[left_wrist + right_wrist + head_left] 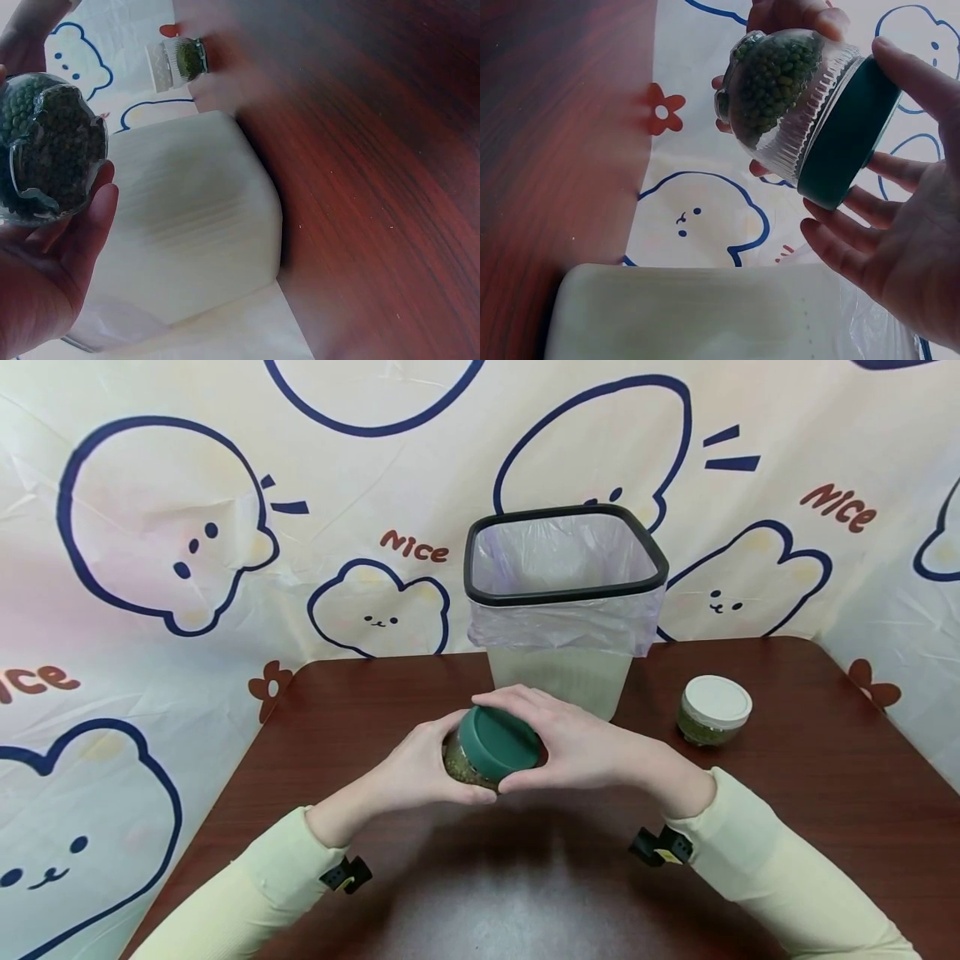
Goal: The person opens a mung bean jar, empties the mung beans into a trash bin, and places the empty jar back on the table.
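The left hand (423,764) curls its fingers (94,222) round a clear jar of green grains (799,112), tilted above the counter (360,710) before the lined bin (566,622). The right hand (581,743) grips the green lid (851,135) with curved fingers.

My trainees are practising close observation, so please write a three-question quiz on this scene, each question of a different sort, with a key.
1. Multiple choice: which hand grips the green lid?
A) left
B) right
C) neither

2. True or false: in the head view, the white-lidded jar stands to the right of the bin.

3. Fill in the blank: the bin is lined with a thin plastic ____.

Key
1. B, the right hand
2. True
3. bag
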A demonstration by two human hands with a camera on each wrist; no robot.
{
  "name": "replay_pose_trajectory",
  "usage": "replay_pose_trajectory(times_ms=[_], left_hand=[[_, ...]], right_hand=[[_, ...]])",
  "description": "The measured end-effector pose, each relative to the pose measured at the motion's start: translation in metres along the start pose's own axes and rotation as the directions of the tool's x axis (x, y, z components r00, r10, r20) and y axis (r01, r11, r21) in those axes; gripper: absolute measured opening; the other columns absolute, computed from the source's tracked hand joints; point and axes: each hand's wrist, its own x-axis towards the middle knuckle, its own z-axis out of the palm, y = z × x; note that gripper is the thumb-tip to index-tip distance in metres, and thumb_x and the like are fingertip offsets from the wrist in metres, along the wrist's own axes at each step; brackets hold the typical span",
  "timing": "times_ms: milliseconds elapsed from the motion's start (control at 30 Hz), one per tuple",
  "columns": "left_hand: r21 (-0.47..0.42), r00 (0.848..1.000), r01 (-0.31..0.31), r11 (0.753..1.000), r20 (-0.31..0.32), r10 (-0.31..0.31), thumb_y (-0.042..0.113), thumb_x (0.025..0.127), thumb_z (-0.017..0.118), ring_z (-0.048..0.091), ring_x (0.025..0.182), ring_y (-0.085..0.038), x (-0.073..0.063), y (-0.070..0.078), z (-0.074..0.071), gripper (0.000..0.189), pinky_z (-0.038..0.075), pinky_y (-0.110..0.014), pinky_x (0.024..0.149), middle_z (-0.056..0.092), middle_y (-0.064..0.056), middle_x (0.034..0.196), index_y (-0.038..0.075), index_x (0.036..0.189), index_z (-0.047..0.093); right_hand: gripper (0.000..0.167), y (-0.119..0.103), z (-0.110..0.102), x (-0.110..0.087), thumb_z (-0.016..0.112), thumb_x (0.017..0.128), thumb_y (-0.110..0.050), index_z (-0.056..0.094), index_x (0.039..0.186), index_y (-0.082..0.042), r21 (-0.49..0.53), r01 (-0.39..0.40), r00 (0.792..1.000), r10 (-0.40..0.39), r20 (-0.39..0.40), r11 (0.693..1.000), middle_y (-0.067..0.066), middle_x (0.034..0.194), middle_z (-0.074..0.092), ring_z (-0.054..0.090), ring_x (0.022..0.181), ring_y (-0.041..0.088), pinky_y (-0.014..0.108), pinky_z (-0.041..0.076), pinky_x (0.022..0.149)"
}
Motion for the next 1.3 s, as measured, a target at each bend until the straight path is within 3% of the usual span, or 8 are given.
replay_pose_trajectory(times_ms=[100, 233, 400, 567, 667, 867, 1300], left_hand=[[-0.009, 1.0, 0.006, 1.0, -0.002, -0.006, 0.03, 0.071, 0.086, 0.058, 0.099, -0.011, 0.0, -0.001, 0.001, 0.07, 0.051, -0.035, 0.083, 0.061, 0.009, 0.114, 0.016, 0.13, 0.052], [-0.02, 1.0, 0.015, 1.0, -0.013, -0.015, 0.031, 0.071, 0.087, 0.059, 0.098, -0.011, 0.0, -0.001, 0.002, 0.071, 0.052, -0.035, 0.082, 0.061, 0.008, 0.113, 0.016, 0.13, 0.052], [-0.017, 0.999, 0.029, 0.999, -0.019, -0.029, 0.03, 0.07, 0.087, 0.059, 0.099, -0.011, 0.001, -0.001, 0.002, 0.072, 0.052, -0.034, 0.082, 0.061, 0.007, 0.115, 0.014, 0.131, 0.051], [-0.001, 0.999, 0.034, 0.999, -0.022, -0.034, 0.03, 0.07, 0.087, 0.059, 0.099, -0.011, 0.002, 0.0, 0.002, 0.073, 0.052, -0.033, 0.082, 0.061, 0.007, 0.115, 0.014, 0.132, 0.051], [0.017, 0.999, 0.036, 0.999, -0.032, -0.035, 0.03, 0.069, 0.087, 0.059, 0.098, -0.01, 0.002, 0.0, 0.002, 0.073, 0.052, -0.033, 0.081, 0.061, 0.008, 0.113, 0.015, 0.131, 0.051], [0.033, 0.999, 0.035, 0.999, -0.04, -0.034, 0.031, 0.068, 0.088, 0.059, 0.097, -0.01, 0.002, 0.0, 0.002, 0.074, 0.052, -0.033, 0.081, 0.062, 0.008, 0.112, 0.015, 0.131, 0.052], [0.045, 1.0, 0.012, 0.999, -0.019, -0.011, 0.033, 0.068, 0.088, 0.059, 0.097, -0.01, 0.003, 0.001, 0.001, 0.077, 0.051, -0.033, 0.082, 0.062, 0.009, 0.112, 0.015, 0.132, 0.051]], right_hand=[[0.086, -0.001, 0.0, 0.0, 0.076, 0.08, -0.047, 0.031, 0.15, -0.026, -0.022, -0.023, 1.0, 0.023, 0.001, 0.999, -0.005, 0.143, 0.039, 0.041, 0.123, 0.013, 0.038, 0.046, 0.091], [0.086, -0.005, 0.0, 0.0, 0.071, 0.081, -0.055, 0.03, 0.151, -0.028, -0.079, -0.121, 0.992, 0.117, -0.047, 0.99, -0.003, 0.146, 0.037, 0.042, 0.123, 0.016, 0.041, 0.047, 0.09], [0.082, -0.012, -0.001, 0.001, 0.063, 0.084, -0.061, 0.03, 0.151, -0.028, -0.151, -0.249, 0.967, 0.237, -0.091, 0.957, 0.0, 0.147, 0.037, 0.045, 0.121, 0.019, 0.046, 0.047, 0.087], [0.08, -0.017, 0.001, 0.003, 0.061, 0.084, -0.063, 0.035, 0.149, -0.025, -0.235, -0.294, 0.956, 0.284, -0.076, 0.926, 0.001, 0.138, 0.045, 0.05, 0.113, 0.019, 0.041, 0.05, 0.079], [0.079, -0.017, 0.002, 0.003, 0.064, 0.083, -0.062, 0.039, 0.147, -0.024, -0.253, -0.291, 0.957, 0.281, -0.076, 0.923, -0.001, 0.128, 0.05, 0.053, 0.104, 0.016, 0.035, 0.05, 0.073], [0.075, -0.015, 0.001, 0.003, 0.07, 0.081, -0.056, 0.045, 0.143, -0.021, -0.203, -0.25, 0.968, 0.238, -0.081, 0.947, -0.004, 0.117, 0.052, 0.054, 0.096, 0.013, 0.031, 0.049, 0.071], [0.082, -0.009, -0.009, 0.0, 0.075, 0.081, -0.048, 0.038, 0.149, -0.02, -0.099, -0.115, 0.993, 0.117, 0.016, 0.988, -0.002, 0.137, 0.045, 0.048, 0.115, 0.015, 0.035, 0.048, 0.088]])
